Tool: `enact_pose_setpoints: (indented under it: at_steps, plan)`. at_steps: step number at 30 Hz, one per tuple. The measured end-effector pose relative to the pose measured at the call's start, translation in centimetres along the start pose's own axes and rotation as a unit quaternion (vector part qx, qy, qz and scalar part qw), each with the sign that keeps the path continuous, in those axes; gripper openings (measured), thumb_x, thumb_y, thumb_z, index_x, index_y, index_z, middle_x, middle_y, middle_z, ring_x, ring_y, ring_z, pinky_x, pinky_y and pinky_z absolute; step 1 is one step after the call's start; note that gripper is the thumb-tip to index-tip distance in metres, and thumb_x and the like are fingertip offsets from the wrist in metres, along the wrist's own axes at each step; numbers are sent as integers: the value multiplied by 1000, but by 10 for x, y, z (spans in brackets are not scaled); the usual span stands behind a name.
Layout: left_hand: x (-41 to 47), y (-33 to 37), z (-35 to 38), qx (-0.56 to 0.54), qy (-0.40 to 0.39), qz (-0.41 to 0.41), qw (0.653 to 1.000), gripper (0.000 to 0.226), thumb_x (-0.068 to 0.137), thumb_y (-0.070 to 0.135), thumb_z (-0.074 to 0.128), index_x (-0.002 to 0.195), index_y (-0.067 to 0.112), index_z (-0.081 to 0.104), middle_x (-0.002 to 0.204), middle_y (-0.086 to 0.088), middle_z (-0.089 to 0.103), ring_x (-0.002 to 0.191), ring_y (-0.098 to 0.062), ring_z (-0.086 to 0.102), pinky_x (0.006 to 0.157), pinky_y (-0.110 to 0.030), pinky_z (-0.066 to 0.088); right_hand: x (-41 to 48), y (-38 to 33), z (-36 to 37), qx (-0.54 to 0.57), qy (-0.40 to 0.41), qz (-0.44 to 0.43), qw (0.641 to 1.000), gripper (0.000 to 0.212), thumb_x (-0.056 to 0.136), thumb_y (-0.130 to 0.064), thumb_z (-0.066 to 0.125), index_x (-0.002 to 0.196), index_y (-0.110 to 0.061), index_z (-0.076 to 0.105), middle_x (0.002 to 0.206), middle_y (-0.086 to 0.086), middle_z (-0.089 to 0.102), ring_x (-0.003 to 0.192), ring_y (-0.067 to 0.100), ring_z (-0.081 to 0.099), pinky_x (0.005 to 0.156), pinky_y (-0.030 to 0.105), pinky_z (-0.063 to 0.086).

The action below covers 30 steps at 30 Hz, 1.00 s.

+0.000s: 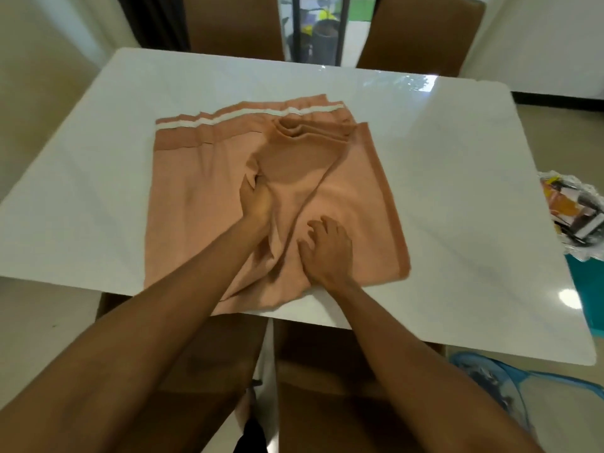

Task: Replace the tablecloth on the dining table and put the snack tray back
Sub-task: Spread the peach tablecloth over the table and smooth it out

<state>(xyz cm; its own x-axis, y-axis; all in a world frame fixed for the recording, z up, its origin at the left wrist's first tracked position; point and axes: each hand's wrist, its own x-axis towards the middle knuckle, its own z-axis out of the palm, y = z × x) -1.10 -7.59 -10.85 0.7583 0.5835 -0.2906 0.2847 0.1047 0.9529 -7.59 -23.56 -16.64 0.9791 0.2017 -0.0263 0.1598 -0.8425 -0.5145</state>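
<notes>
The white, glossy bench (98, 197) fills most of the view, bare and probably slick, so cloth should slide easily across it. On its near middle lies the peach tablecloth (356, 194), folded in several layers, with a white stripe (248, 116) along the far hem and its near edge just over the bench's near rim. It looks soft, light and limp: it rumples wherever it is touched and will not keep a shape, so it is best taken by a hem or corner and drawn outward, not lifted from the centre. At the far right, off the bench edge, sits what seems to be the snack tray (570, 220), holding packets.

The left hand (258, 201) has its fingers closed round a raised fold near the cloth's middle. The right hand (328, 253), nearer and to the right, has bent fingers with tips on the fabric; whether they pinch any I cannot tell.
</notes>
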Motion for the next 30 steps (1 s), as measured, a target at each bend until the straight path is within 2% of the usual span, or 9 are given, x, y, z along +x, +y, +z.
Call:
enact_pose_setpoints:
  at_steps: [5,12,14,18,20,23,25,27,30]
  plan:
    - [50,28,-102,-154,50,-73,984,33,96,22,63,125,6,62,123,-11,67,112,-30,64,98,-47,54,33,-49,44,-60,-155,-49,985,66,98,-69,23,157,-41,21,169,3,14,155,38,7,120,62,8]
    - [86,10,-283,-161,159,-150,962,33,95,20,62,128,16,63,116,-11,68,107,-30,65,96,-44,54,21,-40,68,-134,-129,-21,982,85,81,-94,3,156,-53,-4,169,-11,-12,155,27,-15,118,61,-12]
    - [84,-3,-326,-119,195,-175,958,31,99,24,56,128,16,61,104,-9,65,95,-27,62,89,-41,54,20,-41,70,-134,-117,-6,984,88,79,-96,4,156,-54,-2,169,-11,-12,155,28,-15,118,61,-13]
    - [83,-34,-376,11,343,-186,921,46,106,34,34,149,18,36,145,-15,48,126,-36,50,105,-49,44,17,-46,69,-126,-114,41,985,88,78,-97,7,155,-55,0,170,-10,-12,155,31,-15,117,63,-13]
    - [83,-34,-383,131,418,-186,879,64,104,35,40,158,10,14,158,-16,31,142,-35,34,116,-46,28,15,-50,67,-116,-118,75,983,88,78,-96,10,154,-54,3,170,-10,-11,155,33,-14,116,65,-11]
    - [82,-25,-383,177,460,-147,857,88,95,37,57,159,12,1,166,-12,11,152,-30,14,124,-48,13,23,-75,70,-72,-106,145,981,88,79,-93,20,154,-47,18,170,-5,-1,154,38,-7,114,70,-5]
    - [80,-29,-375,273,377,-48,884,86,94,34,60,160,14,8,165,-14,16,151,-33,18,123,-50,15,30,-101,76,-53,-75,153,984,86,82,-86,24,152,-36,31,168,4,13,153,39,7,115,72,8]
    - [79,-34,-358,372,187,73,906,72,98,33,55,158,14,21,162,-13,28,148,-34,25,122,-49,18,37,-129,89,-65,-45,51,996,75,89,-73,29,150,-30,36,165,9,22,150,38,18,115,69,19]
    - [83,-42,-330,526,-13,155,836,65,97,51,37,156,25,30,161,-6,31,149,-31,24,120,-53,18,49,-163,113,-95,-100,-77,987,68,93,-68,27,153,-37,30,167,6,17,152,40,13,115,70,11]
